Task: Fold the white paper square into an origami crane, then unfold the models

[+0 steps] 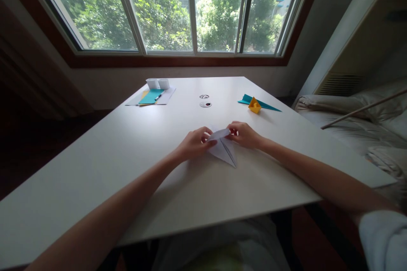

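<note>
Between my hands is a folded sheet of white paper (222,152), its pointed end toward me and a dark crease line running down to the tip. My left hand (197,142) pinches the left side of its raised flap, thumb in front and fingers behind. On the other side, my right hand (243,134) grips the flap's right end with curled fingertips. The paper's far side is partly hidden behind the flap and my fingers.
A yellow paper boat (254,106) stands against a teal paper plane (267,105) on the right of the white table (104,156). At the back left lie teal sheets (151,95), a marker (159,95) and two small white paper boxes (158,84). Two round stickers or discs (205,104) lie mid-table.
</note>
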### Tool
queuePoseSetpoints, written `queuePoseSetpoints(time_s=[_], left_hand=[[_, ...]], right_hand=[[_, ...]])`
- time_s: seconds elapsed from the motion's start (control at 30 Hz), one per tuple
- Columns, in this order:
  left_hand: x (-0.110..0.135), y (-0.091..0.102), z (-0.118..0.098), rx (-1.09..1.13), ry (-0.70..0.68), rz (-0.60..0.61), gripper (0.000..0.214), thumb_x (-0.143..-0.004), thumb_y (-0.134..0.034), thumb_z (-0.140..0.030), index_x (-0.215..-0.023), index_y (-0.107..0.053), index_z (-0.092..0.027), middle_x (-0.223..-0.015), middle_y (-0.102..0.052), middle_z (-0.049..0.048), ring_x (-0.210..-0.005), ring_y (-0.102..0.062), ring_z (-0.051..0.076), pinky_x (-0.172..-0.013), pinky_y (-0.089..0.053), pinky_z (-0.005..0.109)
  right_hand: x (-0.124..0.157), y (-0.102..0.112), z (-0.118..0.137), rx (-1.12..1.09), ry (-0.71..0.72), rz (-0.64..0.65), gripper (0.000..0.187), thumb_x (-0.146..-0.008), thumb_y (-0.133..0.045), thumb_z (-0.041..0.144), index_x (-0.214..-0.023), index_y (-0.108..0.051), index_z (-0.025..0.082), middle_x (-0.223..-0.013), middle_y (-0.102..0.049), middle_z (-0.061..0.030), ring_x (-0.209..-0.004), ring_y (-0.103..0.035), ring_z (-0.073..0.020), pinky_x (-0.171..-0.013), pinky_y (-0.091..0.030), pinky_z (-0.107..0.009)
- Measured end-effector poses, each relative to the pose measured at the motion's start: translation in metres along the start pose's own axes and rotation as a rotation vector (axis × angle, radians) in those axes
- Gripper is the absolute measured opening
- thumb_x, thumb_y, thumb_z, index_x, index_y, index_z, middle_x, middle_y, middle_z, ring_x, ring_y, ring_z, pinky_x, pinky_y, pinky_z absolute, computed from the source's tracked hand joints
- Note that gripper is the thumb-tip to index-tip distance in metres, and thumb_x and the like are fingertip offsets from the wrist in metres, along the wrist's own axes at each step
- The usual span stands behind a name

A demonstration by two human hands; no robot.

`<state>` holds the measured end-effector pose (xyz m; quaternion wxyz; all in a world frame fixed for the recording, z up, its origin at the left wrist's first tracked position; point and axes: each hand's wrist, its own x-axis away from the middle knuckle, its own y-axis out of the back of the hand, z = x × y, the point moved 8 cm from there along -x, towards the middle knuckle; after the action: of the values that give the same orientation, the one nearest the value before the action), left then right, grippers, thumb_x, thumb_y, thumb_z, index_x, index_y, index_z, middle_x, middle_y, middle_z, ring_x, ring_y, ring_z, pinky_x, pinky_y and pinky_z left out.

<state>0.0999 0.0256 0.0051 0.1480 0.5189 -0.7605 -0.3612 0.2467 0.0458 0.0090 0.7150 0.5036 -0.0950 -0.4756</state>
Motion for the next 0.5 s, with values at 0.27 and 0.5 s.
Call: queuePoseSetpoints(time_s=[0.27,0.5], left_hand=[[-0.004,0.014,0.029,0.434,0.182,0.071,0.043,-0.079,-0.049,-0.05,-0.089,-0.063,-0.011,-0.08,-0.065,0.0089,-0.065,-0.056,0.013,-0.055,-0.041,0.024],[-0.002,-0.001,0.031,0.574,0.165,0.21,0.033,-0.07,-0.065,-0.038,-0.091,-0.061,-0.012,-0.069,-0.062,0.0031,-0.061,-0.055,0.01,-0.058,-0.043,0.024]], right_hand=[[0.001,-0.005,-0.016,-0.099,-0.044,0.067,0.019,-0.08,-0.051,0.029,-0.083,-0.064,0.015,-0.081,-0.06,-0.0037,-0.064,-0.052,-0.0099,-0.059,-0.041,-0.022],[0.001,-0.008,-0.017,-0.071,-0.073,0.084,0.024,-0.082,-0.047,0.032,-0.08,-0.063,0.015,-0.075,-0.063,-0.0023,-0.065,-0.052,-0.0111,-0.06,-0.04,-0.022]])
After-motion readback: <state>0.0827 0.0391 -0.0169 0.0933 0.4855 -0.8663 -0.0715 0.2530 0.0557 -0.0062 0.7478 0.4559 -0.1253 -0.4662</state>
